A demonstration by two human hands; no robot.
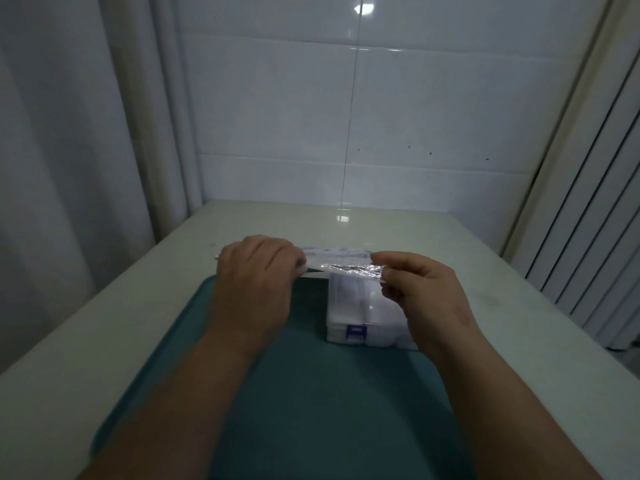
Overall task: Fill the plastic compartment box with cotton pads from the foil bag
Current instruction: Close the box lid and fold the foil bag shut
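We count one foil bag [349,268], held off the bench btwn two hands, just above the far end of the box. It lies nearly flat & edge-on to us: crinkled silver foil along the near side, a paler printed face behind; print too blurred to read. One plastic compartment box [360,317], clear w/ a whitish look inside, sits on the tray right of centre; one small blue patch [356,331] on its near face. We can't tell if pads are in it, nor how many compartments. Left hand [254,275]: back toward us, fingers curled round the bag's left end, gripping it. Right hand [426,292]: thumb & fingers pinching the bag's right end, wrist over the box's right side, hiding that part. Both forearms bare, reaching in from the bottom edge. One teal tray [311,393] under the box & arms, on one pale bench [502,306]. Behind: white tiled wall [346,116], a pale curtain [69,133] at left, a ribbed white panel [595,220] at right.
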